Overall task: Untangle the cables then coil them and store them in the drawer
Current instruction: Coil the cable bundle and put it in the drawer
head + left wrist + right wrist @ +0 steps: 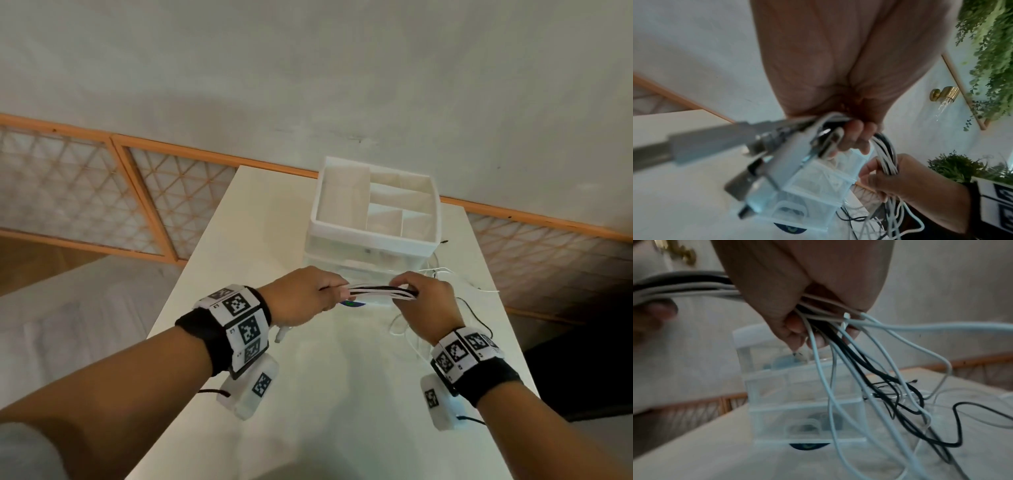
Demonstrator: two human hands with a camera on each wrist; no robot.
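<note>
A bundle of white and black cables is stretched level between my two hands above the white table. My left hand grips one end, with plug ends sticking out past its fingers. My right hand grips the other end; from its fist loose white and black cables hang down onto the table and tangle there. Just behind the hands stands the clear plastic drawer unit with a white divided tray on top. Its drawers look closed.
Tangled cable lengths lie on the table to the right of the drawer unit. A round blue sticker sits on the table at the unit's base. A wall and lattice panels run behind the narrow table.
</note>
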